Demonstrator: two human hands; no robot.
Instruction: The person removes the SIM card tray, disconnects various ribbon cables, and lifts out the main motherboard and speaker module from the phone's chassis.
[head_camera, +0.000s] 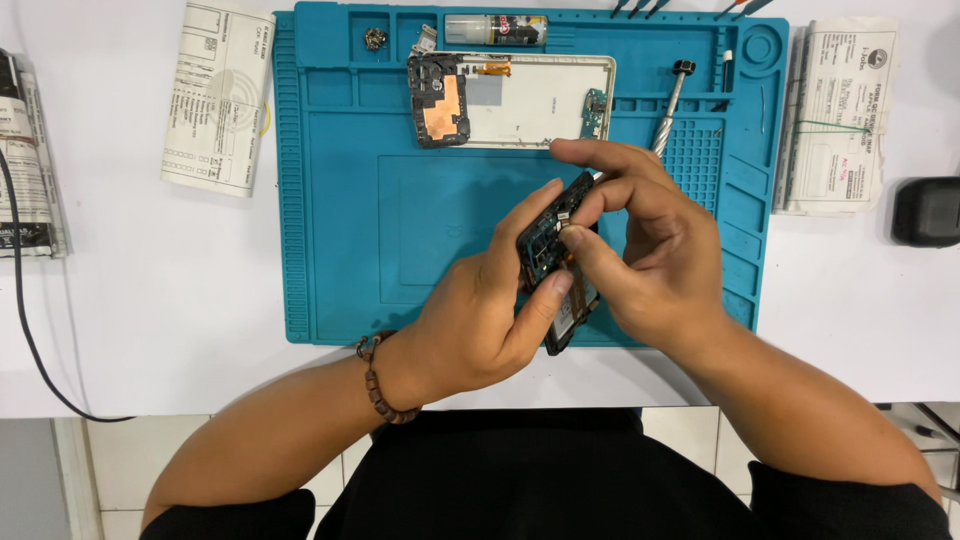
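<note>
Opened phone (556, 262) gripped edgewise in L hand (480, 320), R hand (650, 250) fingertips pinching its top

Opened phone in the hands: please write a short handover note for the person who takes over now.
Left hand: holds the opened phone tilted above the blue work mat.
Right hand: fingertips pinch at the exposed board near the phone's top end and hold a silver screwdriver; its tip is hidden.
On the mat: white back frame with a dark board part on it, small bottle in the top tray.
Done: phone is open, back frame off.
Left: phone not reassembled; parts are apart on the mat.
</note>
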